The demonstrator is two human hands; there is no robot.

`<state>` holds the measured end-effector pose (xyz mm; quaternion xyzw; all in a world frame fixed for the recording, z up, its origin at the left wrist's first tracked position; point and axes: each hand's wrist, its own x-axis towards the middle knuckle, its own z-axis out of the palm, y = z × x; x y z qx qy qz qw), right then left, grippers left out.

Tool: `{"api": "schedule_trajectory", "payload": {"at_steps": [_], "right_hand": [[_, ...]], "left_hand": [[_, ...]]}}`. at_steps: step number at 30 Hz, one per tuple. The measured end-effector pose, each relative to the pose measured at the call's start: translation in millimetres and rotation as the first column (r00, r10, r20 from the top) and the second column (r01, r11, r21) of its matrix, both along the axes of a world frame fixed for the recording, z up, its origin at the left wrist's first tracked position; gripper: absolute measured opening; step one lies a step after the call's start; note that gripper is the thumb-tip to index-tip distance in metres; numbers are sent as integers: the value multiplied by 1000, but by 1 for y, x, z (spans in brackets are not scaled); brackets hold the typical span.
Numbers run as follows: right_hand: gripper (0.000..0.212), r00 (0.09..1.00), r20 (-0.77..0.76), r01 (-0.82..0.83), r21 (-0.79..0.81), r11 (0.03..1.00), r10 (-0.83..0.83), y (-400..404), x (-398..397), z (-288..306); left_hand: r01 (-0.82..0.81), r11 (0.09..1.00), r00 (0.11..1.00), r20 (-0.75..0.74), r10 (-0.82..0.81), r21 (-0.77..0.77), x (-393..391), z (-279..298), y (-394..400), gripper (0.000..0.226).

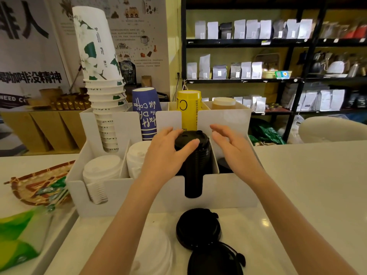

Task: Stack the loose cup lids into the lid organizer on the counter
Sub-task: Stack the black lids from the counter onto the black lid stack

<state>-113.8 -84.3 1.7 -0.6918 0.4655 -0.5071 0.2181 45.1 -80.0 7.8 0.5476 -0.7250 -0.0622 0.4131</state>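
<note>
A white lid organizer (139,197) stands on the counter with several compartments. A tall stack of black lids (195,161) fills its third slot. My left hand (168,153) rests on top of that stack, thumb across the top lid. My right hand (232,147) hovers just right of the stack, fingers apart and holding nothing. Two white lid stacks (101,171) (137,155) sit in the left slots. Loose black lids (198,228) (215,261) and loose white lids (153,253) lie on the counter in front of the organizer.
Behind the lid slots stand paper cup stacks: white and green (101,80), blue (148,114), yellow (188,110). A woven tray (35,187) and a green packet (17,241) lie at left. Black shelving (278,80) with bags fills the background.
</note>
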Motion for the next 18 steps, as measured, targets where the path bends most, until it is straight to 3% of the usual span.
{"api": "schedule_trajectory", "payload": {"at_steps": [6, 9, 14, 18], "right_hand": [[36, 983, -174, 50, -98, 994, -66, 42, -13, -7], [35, 957, -289, 21, -57, 998, -36, 60, -25, -25], [35, 915, -403, -6, 61, 998, 30, 98, -42, -52], [33, 900, -431, -26, 103, 994, 68, 120, -49, -72]], "left_hand": [[118, 967, 990, -54, -134, -228, -2, 11, 33, 28], [145, 958, 985, -58, -164, -248, -7, 3, 52, 21], [289, 957, 956, 55, -289, -5, -8, -36, 84, 23], [282, 944, 946, 113, -304, 173, -7, -70, 121, 39]]}}
